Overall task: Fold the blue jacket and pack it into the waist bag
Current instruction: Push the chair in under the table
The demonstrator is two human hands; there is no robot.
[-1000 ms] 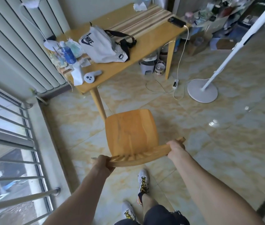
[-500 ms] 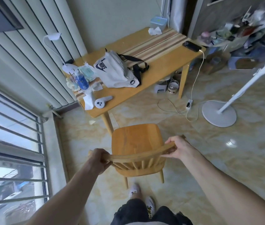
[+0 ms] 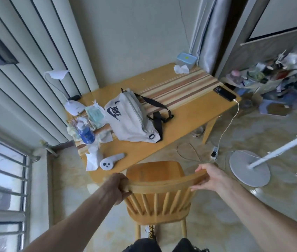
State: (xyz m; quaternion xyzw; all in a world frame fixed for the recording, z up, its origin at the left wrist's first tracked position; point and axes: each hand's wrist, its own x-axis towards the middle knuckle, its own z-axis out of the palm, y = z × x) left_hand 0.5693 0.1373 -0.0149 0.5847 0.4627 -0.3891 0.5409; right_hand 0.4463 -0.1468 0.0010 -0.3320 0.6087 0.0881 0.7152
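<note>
Both hands grip the curved top rail of a wooden chair [image 3: 155, 180] and touch nothing of the task itself: the left hand [image 3: 115, 187] is wrapped in a full fist around the rail's left end, while the right hand [image 3: 208, 176] pinches the right end more loosely, thumb over the top and fingers curled beneath. The blue jacket is nowhere in view, so its place cannot be told; being a jacket, it will probably be soft, light and limp, best taken by the shoulders or hem so it hangs flat for folding. The waist bag [image 3: 131, 118], a pale fabric pouch with a dark printed logo, lies on its side on the wooden surface [image 3: 195, 115], well ahead of the chair, its black strap [image 3: 157, 110] trailing to the right. It looks soft and slack, likely light, so one hand would need to steady it near the zip along its top while the other feeds in the folded cloth. Around the bag sit a blue-labelled bottle [image 3: 85, 133], crumpled tissues, a small white handheld device [image 3: 111, 160] and a phone [image 3: 224, 93] on a charging cable at the far corner. Both forearms reach forward and down, elbows slightly bent, the person standing directly behind the chair back.
</note>
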